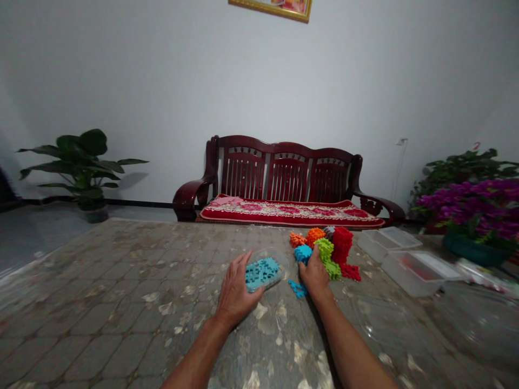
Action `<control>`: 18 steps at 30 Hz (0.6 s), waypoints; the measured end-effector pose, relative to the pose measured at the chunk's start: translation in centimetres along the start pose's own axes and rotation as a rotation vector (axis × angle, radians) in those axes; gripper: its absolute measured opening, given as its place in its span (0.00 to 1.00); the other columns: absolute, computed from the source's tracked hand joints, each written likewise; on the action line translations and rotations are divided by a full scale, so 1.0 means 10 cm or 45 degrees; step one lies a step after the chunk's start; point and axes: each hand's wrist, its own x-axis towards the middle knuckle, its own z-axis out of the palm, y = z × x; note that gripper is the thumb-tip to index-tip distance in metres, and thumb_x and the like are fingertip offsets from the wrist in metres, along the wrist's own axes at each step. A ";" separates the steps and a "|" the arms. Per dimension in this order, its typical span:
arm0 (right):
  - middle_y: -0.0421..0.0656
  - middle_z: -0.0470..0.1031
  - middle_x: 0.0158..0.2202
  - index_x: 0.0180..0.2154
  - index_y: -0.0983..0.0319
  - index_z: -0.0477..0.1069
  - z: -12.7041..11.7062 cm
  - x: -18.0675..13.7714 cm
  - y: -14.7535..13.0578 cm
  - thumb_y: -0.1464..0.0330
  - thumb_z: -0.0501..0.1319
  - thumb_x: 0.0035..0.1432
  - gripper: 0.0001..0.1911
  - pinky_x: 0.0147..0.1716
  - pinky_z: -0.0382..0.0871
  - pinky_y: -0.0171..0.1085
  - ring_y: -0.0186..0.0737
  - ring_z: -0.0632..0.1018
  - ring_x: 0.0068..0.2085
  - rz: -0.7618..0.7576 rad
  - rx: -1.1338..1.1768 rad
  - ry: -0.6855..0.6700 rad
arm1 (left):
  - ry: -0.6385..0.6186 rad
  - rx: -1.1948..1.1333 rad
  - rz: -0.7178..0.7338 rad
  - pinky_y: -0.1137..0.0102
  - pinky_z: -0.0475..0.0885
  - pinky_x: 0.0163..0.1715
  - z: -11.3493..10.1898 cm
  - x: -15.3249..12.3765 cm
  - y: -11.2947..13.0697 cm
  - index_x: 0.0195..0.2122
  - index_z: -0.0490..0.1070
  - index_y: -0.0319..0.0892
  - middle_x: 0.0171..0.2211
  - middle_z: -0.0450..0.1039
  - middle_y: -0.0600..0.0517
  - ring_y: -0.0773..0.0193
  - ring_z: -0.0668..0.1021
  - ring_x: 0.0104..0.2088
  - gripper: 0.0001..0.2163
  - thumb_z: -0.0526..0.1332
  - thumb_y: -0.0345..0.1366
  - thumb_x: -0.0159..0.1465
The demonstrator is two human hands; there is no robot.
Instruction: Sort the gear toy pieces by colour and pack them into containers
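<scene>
My left hand [234, 292] curls around the near side of a clear plastic container [279, 259] that holds several light-blue toy pieces [261, 272]. My right hand [314, 275] rests on the table just right of it, fingers closed on a blue block piece [303, 253] at the edge of a pile. The pile has orange [314, 235], green [326, 255] and red [343, 246] blocks. A few loose blue pieces [298, 288] lie on the table between my hands.
Two clear plastic boxes [413, 270] stand at the right of the stone-patterned table [121, 292]. A wooden bench with a red cushion [284, 186] stands behind it, a leafy plant [83, 162] on the left, purple flowers [478, 208] on the right.
</scene>
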 end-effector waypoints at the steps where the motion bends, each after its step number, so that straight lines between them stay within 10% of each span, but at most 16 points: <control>1: 0.61 0.77 0.54 0.74 0.72 0.43 -0.01 0.00 -0.01 0.66 0.57 0.66 0.42 0.49 0.71 0.45 0.56 0.80 0.53 0.007 -0.018 -0.003 | 0.001 0.001 0.004 0.47 0.65 0.67 0.00 0.00 -0.01 0.70 0.55 0.47 0.65 0.63 0.43 0.47 0.68 0.65 0.41 0.68 0.33 0.56; 18: 0.53 0.80 0.50 0.73 0.67 0.49 -0.04 -0.29 0.52 0.70 0.61 0.57 0.46 0.45 0.73 0.41 0.51 0.82 0.45 -0.470 0.212 -0.033 | -0.127 -0.119 0.014 0.46 0.64 0.68 -0.13 -0.02 0.06 0.71 0.53 0.46 0.66 0.60 0.40 0.44 0.66 0.67 0.44 0.67 0.31 0.53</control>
